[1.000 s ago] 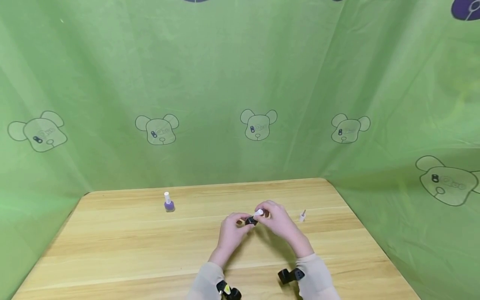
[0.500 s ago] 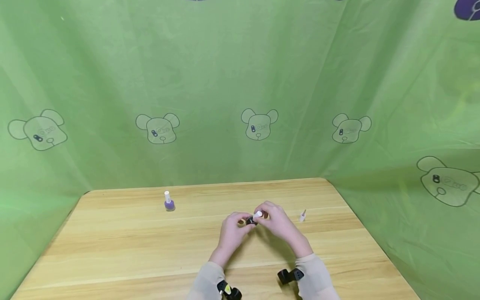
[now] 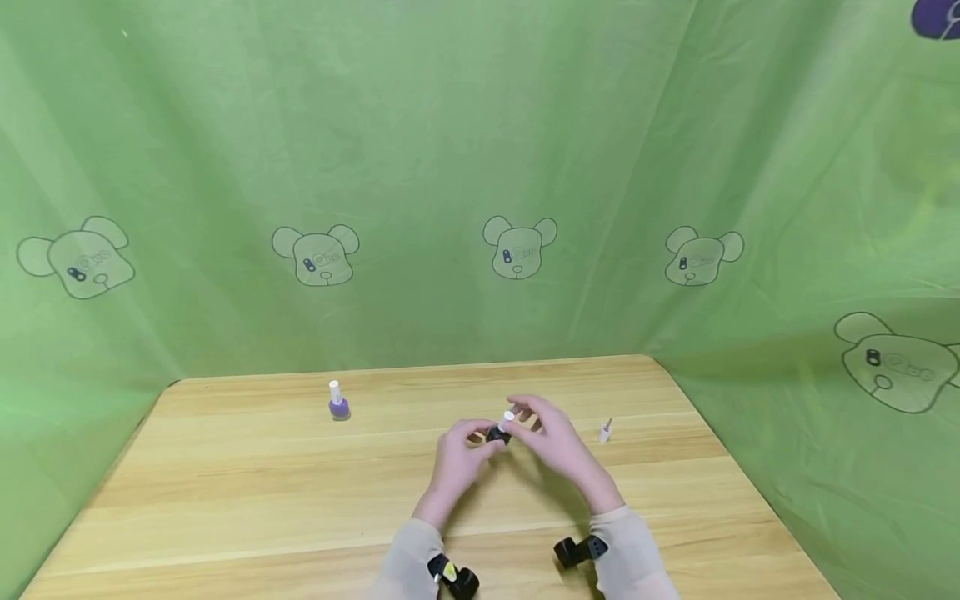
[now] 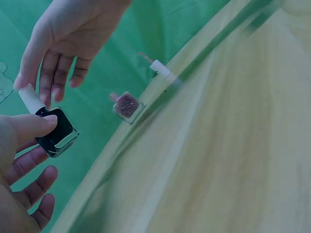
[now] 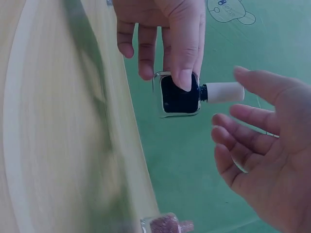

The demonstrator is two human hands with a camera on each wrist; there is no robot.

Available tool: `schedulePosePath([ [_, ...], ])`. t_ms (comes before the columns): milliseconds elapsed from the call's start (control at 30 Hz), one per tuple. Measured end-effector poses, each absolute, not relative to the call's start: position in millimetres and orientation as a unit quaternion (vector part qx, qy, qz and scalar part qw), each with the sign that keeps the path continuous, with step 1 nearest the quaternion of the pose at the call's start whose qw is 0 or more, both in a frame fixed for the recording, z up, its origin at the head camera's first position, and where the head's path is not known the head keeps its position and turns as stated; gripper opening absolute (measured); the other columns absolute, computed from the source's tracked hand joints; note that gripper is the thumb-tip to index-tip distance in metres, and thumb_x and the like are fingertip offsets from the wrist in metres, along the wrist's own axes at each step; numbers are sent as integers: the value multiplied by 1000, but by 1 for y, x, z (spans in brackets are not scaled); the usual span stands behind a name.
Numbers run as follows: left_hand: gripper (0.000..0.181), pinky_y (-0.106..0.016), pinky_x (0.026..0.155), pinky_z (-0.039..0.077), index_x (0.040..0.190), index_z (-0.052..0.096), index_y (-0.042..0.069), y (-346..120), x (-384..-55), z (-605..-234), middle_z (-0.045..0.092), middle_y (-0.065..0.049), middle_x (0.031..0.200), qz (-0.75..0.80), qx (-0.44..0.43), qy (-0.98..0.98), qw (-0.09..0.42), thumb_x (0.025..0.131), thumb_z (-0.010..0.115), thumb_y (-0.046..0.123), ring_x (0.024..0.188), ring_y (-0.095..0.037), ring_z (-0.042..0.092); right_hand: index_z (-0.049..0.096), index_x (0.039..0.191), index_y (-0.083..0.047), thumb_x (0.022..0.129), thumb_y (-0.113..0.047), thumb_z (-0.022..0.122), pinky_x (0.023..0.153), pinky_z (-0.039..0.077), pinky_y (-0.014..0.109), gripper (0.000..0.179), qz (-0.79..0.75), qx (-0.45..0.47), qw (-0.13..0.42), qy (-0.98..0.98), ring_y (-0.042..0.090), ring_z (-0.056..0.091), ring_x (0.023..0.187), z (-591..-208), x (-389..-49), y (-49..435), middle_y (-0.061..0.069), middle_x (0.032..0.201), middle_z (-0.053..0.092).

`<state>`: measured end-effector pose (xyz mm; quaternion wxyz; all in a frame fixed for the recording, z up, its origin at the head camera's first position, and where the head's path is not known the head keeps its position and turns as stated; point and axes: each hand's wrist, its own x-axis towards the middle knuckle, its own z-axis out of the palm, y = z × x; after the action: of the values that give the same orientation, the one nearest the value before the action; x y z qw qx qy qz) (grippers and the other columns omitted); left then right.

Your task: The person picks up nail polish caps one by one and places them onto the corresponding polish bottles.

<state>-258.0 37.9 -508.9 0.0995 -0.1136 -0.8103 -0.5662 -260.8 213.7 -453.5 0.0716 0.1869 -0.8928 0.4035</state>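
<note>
My left hand (image 3: 457, 458) pinches a dark nail polish bottle (image 5: 180, 94) between thumb and fingers, holding it above the table. The bottle's white cap (image 5: 223, 92) sits on its neck, with a little dark thread showing below it. My right hand (image 3: 558, 442) is at that cap, its thumb tip by the cap's end and the other fingers spread loosely around it. A glittery pink nail polish bottle (image 4: 127, 106) stands uncapped on the table; the right hand mostly hides it in the head view. Its kind of white cap with brush (image 3: 604, 432) stands brush upward to the right.
A capped purple nail polish bottle (image 3: 339, 408) stands at the back left of the wooden table (image 3: 225, 500). Green curtains (image 3: 420, 167) with printed bear heads hang behind and at both sides.
The dark bottle has moved slightly up and left with my left hand and its cap stands more upright. My right fingers have loosened and spread away from the cap.
</note>
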Motion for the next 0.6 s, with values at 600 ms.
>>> schedulePosePath([
  [600,30,-23,79,58,105,73,6,22,-264,-508,72,-12,99,-611,-136,-778,59,79,80,18,87,-18,69,63,126,-17,95,-25,61,99,48,44,32,494,204,52,-844,17,62,105,-473,-262,201,2,126,67],
])
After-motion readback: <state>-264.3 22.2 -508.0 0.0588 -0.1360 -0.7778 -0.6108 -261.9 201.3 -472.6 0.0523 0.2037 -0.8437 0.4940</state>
